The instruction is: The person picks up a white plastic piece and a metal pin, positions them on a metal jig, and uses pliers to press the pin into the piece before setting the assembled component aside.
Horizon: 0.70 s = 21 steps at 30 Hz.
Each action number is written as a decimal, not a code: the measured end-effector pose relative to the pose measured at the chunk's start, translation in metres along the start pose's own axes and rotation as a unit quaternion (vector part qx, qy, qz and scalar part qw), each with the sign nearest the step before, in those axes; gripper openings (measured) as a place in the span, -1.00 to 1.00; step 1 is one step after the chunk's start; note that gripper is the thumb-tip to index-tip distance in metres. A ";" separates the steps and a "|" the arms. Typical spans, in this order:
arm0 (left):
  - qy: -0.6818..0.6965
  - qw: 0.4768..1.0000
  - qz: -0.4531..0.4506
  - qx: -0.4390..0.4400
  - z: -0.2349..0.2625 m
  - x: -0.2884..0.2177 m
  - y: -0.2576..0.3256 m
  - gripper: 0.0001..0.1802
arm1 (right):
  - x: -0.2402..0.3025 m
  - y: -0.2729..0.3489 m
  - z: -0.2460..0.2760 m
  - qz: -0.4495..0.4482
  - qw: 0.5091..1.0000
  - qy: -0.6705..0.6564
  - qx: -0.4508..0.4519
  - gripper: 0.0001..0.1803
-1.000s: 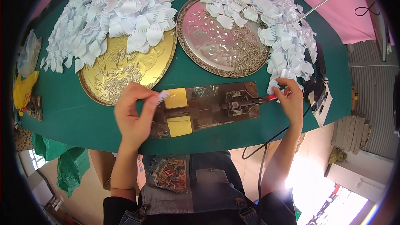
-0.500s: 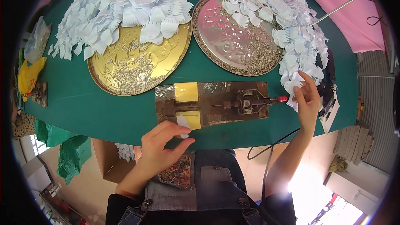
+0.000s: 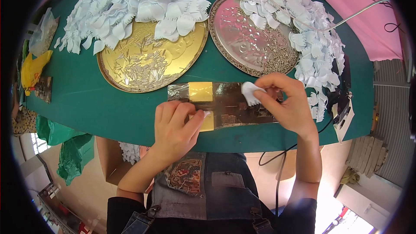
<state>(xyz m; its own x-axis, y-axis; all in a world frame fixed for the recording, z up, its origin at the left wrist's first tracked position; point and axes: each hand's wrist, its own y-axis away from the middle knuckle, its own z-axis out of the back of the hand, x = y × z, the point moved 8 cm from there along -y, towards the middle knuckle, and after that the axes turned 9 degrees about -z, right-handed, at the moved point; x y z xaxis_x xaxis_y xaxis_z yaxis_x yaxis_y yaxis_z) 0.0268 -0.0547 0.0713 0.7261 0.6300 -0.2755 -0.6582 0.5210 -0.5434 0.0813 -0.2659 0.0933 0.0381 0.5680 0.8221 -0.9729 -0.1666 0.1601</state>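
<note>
My right hand [image 3: 291, 104] pinches a white, tooth-edged fabric piece [image 3: 251, 93] over the right part of a brown taped board [image 3: 225, 93]. That hand covers most of the metal clamp mounted there, along with its red handle. At the board's left part, my left hand [image 3: 177, 125] is closed, thumb against fingers, beside the yellow tape [image 3: 201, 92]. A small white bit [image 3: 206, 114] shows at its fingertips. It looks like the edge of another fabric piece, mostly hidden by the fingers.
Beyond the board lie a gold round tray [image 3: 151, 80] of thin metal pins and a silver round tray [image 3: 234, 39] of small metal parts. White fabric pieces heap over both at left [image 3: 143, 0] and right [image 3: 318, 47]. A cable [image 3: 284, 149] hangs off the table's front edge.
My right hand has come left from the right-hand heap to above the board, bringing a white piece. My left hand has moved slightly up and right onto the board's yellow tape.
</note>
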 end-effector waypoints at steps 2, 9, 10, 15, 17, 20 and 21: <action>0.001 1.000 -0.020 -0.002 -0.002 0.002 -0.001 -0.68 | 0.021 -0.011 -0.017 0.038 0.998 0.044 0.029 -0.80; 0.062 0.997 0.011 -0.047 -0.006 0.019 0.007 -0.60 | 0.031 -0.032 -0.069 0.133 0.990 0.051 0.019 -0.80; 0.122 0.989 0.049 -0.064 -0.011 0.027 0.014 -0.56 | 0.032 -0.031 -0.077 0.150 0.986 0.073 0.018 -0.84; 0.272 0.947 0.125 -0.121 -0.017 0.043 0.024 -0.47 | 0.021 -0.026 -0.106 0.112 0.971 0.174 0.122 -0.83; 0.272 0.948 0.119 -0.111 -0.017 0.043 0.026 -0.48 | 0.023 -0.025 -0.101 0.137 0.976 0.117 0.124 -0.84; 0.291 0.942 0.132 -0.104 -0.020 0.047 0.026 -0.50 | 0.030 -0.026 -0.090 0.160 0.975 0.086 0.128 -0.86; 0.285 0.945 0.120 -0.101 -0.019 0.046 0.025 -0.50 | 0.032 -0.027 -0.090 0.159 0.972 0.112 0.130 -0.86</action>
<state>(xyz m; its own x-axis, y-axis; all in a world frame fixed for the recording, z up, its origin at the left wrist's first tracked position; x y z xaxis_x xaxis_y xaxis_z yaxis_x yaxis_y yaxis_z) 0.0478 -0.0238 0.0304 0.5877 0.2725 -0.7618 -0.8080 0.2450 -0.5358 0.0881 -0.1708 0.0666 -0.3333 0.6110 0.7181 -0.8359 -0.5438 0.0747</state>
